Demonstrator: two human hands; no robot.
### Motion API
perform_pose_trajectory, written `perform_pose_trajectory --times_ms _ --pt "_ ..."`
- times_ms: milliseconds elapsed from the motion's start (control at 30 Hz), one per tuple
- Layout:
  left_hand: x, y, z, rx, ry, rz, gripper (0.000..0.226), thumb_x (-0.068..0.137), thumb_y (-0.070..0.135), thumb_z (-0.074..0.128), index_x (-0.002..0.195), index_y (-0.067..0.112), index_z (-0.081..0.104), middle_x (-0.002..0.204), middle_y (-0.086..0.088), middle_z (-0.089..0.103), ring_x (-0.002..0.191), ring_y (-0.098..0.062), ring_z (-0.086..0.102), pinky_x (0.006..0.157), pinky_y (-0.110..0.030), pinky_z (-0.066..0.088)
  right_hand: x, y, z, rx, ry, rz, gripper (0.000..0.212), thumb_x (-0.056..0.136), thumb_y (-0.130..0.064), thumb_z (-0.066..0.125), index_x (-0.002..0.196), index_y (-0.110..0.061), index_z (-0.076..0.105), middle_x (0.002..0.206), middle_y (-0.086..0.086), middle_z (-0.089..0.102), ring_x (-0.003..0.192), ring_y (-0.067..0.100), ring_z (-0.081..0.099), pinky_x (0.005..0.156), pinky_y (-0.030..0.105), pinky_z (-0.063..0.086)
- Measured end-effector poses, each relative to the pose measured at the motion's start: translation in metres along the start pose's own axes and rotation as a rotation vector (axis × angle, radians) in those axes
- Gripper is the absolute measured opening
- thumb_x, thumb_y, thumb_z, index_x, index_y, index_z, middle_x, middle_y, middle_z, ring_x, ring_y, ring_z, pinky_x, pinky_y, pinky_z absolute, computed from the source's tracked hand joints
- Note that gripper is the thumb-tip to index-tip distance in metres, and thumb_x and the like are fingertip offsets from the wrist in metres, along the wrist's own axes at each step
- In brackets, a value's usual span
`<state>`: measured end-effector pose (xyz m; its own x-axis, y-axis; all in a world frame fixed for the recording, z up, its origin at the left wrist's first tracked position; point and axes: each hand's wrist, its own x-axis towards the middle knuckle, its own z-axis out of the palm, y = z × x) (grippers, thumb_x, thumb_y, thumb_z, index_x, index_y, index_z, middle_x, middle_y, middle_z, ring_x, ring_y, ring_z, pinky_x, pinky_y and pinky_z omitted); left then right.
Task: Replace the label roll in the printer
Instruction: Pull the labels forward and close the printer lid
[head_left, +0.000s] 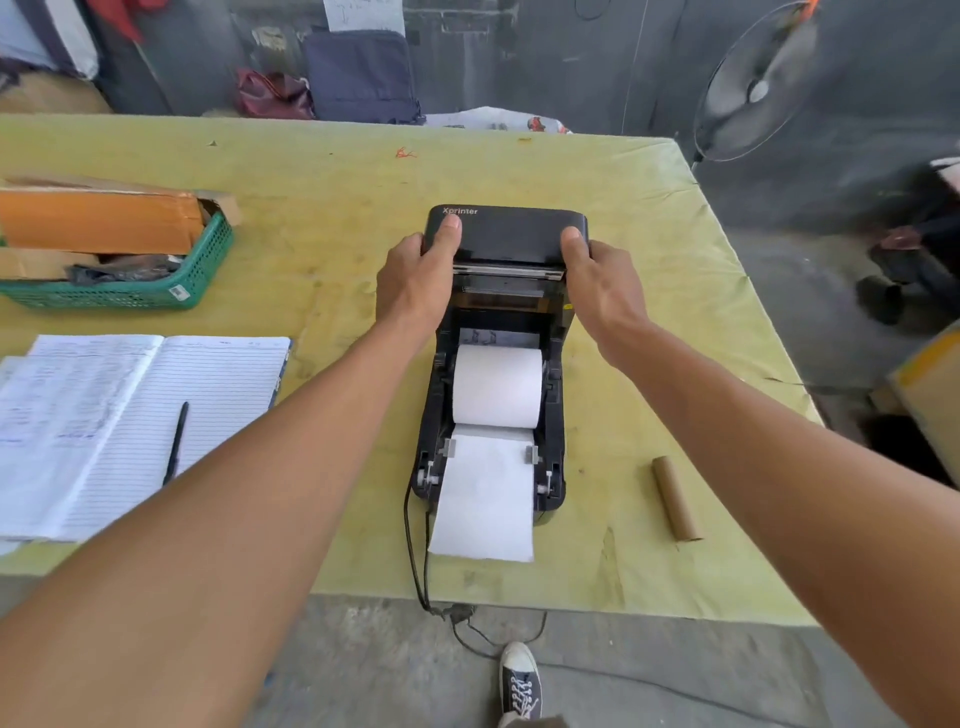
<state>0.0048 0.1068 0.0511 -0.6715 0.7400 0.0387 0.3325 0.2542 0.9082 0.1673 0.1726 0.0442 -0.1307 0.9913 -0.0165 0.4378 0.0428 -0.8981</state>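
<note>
1. Seated in the open bay of the printer (493, 395): a full white label roll (497, 385), between the side guides.
2. Drawn out of the roll toward the printer's near end: the paper's loose end (485, 499), passing between the two grey guides and hanging past the front edge onto the tabletop (597, 171).
3. Lying on the tabletop well to the right of the printer: a bare cardboard core (677, 499), judged to be the spent roll, already removed.
4. Gripping the raised lid (506, 234) at the printer's far end: left hand (415, 286) on its left edge, right hand (602, 291) on its right edge, fingers wrapped around the sides, thumbs on top.
5. Left to do, judged from this: lowering the lid until latched, then checking the feed.
</note>
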Motion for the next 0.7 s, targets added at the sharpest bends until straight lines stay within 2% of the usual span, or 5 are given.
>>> perform_pose_trajectory --times_ms 133,300,433,567,700 --pt "-0.022 -0.004 -0.015 0.153 0.034 0.032 0.052 0.095 0.054 0.042 0.063 0.013 0.035 0.057 0.003 0.039 0.05 -0.015 0.034 0.046 -0.033 0.022 -0.028 0.004 0.001 -0.037 0.07 -0.008 0.046 0.102 -0.044 0.037 0.067 -0.015 0.034 0.064 -0.001 0.037 0.056 0.018 0.033 0.052 0.033 0.027" --pt "-0.053 -0.019 -0.037 0.218 -0.019 0.016 0.041 0.09 0.044 0.05 0.068 0.01 0.053 0.06 -0.004 0.05 0.061 -0.028 0.047 0.047 -0.031 0.031 -0.073 0.016 0.003 -0.068 0.122 0.01 0.045 0.102 -0.04 0.04 0.085 -0.003 0.058 0.071 0.006 0.052 0.064 0.024 0.044 0.055 0.032 0.033" --pt "-0.082 -0.039 -0.044 0.197 -0.093 -0.124 0.053 0.088 0.058 0.047 0.065 0.01 0.051 0.067 -0.002 0.056 0.057 -0.023 0.049 0.049 -0.03 0.032 -0.115 0.032 0.004 -0.085 0.117 0.094 0.044 0.098 -0.046 0.045 0.073 -0.01 0.05 0.064 0.002 0.046 0.058 0.022 0.041 0.051 0.032 0.03" --pt "-0.108 -0.063 -0.043 0.183 -0.121 -0.216 0.059 0.09 0.063 0.038 0.066 0.011 0.051 0.07 -0.003 0.056 0.056 -0.02 0.05 0.048 -0.03 0.031 -0.147 0.048 0.008 -0.042 0.063 0.177 0.053 0.095 -0.059 0.044 0.067 -0.014 0.049 0.068 0.001 0.05 0.059 0.019 0.045 0.053 0.033 0.031" --pt "-0.123 -0.089 -0.043 0.219 -0.17 -0.216 0.054 0.096 0.053 0.037 0.066 0.011 0.052 0.068 -0.004 0.056 0.054 -0.019 0.049 0.046 -0.029 0.029 -0.161 0.063 0.017 -0.062 0.053 0.271 0.062 0.097 -0.061 0.037 0.097 -0.004 0.062 0.09 0.009 0.061 0.074 0.025 0.056 0.052 0.031 0.032"
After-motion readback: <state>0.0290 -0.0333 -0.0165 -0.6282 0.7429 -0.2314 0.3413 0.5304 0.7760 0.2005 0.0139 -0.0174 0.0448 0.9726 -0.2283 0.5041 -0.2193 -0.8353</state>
